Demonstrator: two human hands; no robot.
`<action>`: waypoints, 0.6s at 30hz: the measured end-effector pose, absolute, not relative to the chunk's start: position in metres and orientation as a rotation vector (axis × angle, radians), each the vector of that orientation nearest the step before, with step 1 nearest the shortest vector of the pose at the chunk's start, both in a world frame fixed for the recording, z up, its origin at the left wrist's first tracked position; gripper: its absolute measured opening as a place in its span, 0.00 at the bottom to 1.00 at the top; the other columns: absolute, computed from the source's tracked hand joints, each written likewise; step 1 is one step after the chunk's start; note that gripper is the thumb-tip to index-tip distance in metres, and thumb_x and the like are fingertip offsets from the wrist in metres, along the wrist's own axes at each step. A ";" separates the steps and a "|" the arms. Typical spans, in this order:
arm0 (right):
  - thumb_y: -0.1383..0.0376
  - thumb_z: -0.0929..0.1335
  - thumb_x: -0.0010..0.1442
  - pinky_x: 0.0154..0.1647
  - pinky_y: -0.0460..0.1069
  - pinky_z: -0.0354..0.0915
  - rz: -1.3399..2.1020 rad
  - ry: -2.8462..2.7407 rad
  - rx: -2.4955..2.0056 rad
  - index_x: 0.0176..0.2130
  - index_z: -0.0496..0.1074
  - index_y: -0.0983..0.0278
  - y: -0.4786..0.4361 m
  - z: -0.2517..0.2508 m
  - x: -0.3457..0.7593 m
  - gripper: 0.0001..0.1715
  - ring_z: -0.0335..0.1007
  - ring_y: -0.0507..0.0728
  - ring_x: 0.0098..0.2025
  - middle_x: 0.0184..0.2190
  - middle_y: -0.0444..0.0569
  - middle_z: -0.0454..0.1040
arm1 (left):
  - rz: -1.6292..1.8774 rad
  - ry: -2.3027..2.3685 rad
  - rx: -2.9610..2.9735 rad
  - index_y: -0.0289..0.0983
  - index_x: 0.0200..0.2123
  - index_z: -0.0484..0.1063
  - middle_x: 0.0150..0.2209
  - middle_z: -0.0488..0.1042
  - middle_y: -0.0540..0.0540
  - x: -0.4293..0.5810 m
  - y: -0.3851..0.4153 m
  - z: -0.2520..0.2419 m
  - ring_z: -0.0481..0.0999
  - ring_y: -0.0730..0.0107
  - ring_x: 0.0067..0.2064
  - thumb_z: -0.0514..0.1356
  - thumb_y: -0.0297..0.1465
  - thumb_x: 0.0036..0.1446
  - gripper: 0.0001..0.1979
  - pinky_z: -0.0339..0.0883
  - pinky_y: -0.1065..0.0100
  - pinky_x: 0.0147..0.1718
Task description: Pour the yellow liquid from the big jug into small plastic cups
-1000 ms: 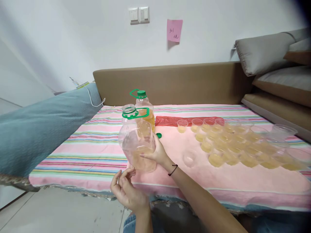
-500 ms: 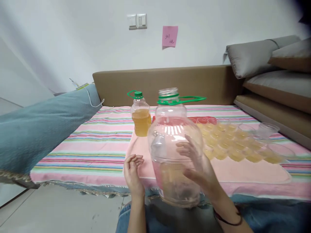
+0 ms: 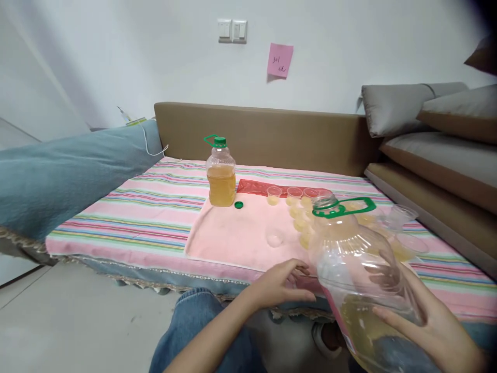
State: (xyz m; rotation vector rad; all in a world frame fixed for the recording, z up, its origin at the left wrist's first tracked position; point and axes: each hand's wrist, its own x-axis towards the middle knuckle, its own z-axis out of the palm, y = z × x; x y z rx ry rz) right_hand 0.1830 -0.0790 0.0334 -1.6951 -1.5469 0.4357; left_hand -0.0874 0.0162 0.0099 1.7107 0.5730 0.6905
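Note:
A big clear plastic jug (image 3: 345,248) leans to the left in front of me, its mouth uncapped and a green ring handle at its neck. Some yellowish liquid lies low inside it. My right hand (image 3: 430,324) grips the jug's right side, with fingers seen through the plastic. My left hand (image 3: 283,285) is beside the jug on its left, fingers apart and slightly curled, holding nothing. Beyond that hand, a clear plastic cup (image 3: 275,238) stands on the pink mat (image 3: 233,233). Several cups of yellow liquid (image 3: 297,212) stand behind the jug, partly hidden by it.
A second jug (image 3: 222,181), capped and holding amber liquid, stands at the mat's back left corner. A green cap (image 3: 238,205) lies beside it. A red plastic sheet (image 3: 252,186) lies along the back. Cushions (image 3: 446,150) are piled at right; a blue-covered armrest (image 3: 77,171) is at left.
The open jug has moved right and down, tipping to the left, still in my right hand. My left hand has moved right, towards it. The cap and the lone cup now show.

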 end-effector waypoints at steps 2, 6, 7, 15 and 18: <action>0.46 0.71 0.51 0.63 0.68 0.57 0.426 -1.573 -1.714 0.67 0.52 0.55 -0.083 0.028 0.192 0.51 0.54 0.73 0.66 0.67 0.54 0.58 | 0.568 0.475 1.602 0.40 0.52 0.69 0.50 0.75 0.41 -0.073 0.019 0.007 0.74 0.55 0.52 0.71 0.41 0.44 0.31 0.66 0.55 0.51; 0.47 0.71 0.52 0.63 0.66 0.59 0.459 -1.636 -1.732 0.67 0.51 0.57 -0.086 0.029 0.204 0.51 0.55 0.72 0.66 0.68 0.56 0.56 | 0.534 0.314 1.236 0.40 0.55 0.65 0.58 0.69 0.36 -0.042 0.028 -0.013 0.68 0.47 0.60 0.74 0.46 0.35 0.43 0.63 0.49 0.55; 0.48 0.71 0.52 0.63 0.66 0.59 0.475 -1.649 -1.745 0.67 0.51 0.57 -0.086 0.031 0.205 0.52 0.56 0.71 0.66 0.67 0.56 0.57 | 0.560 0.278 1.168 0.41 0.55 0.64 0.59 0.67 0.35 -0.036 0.029 -0.019 0.66 0.46 0.62 0.74 0.46 0.34 0.44 0.60 0.48 0.58; 0.44 0.71 0.49 0.62 0.65 0.60 0.451 -1.703 -1.920 0.66 0.55 0.61 -0.084 0.037 0.199 0.53 0.59 0.71 0.64 0.66 0.57 0.60 | 0.679 0.223 0.928 0.41 0.56 0.63 0.60 0.66 0.37 -0.028 0.020 -0.053 0.64 0.47 0.62 0.74 0.41 0.39 0.42 0.55 0.49 0.59; 0.43 0.71 0.49 0.60 0.65 0.64 0.387 -1.749 -1.968 0.66 0.55 0.62 -0.078 0.035 0.201 0.54 0.62 0.73 0.62 0.65 0.59 0.62 | 0.772 0.338 0.906 0.42 0.55 0.63 0.58 0.67 0.38 -0.035 0.023 -0.048 0.68 0.52 0.57 0.75 0.42 0.37 0.42 0.60 0.54 0.54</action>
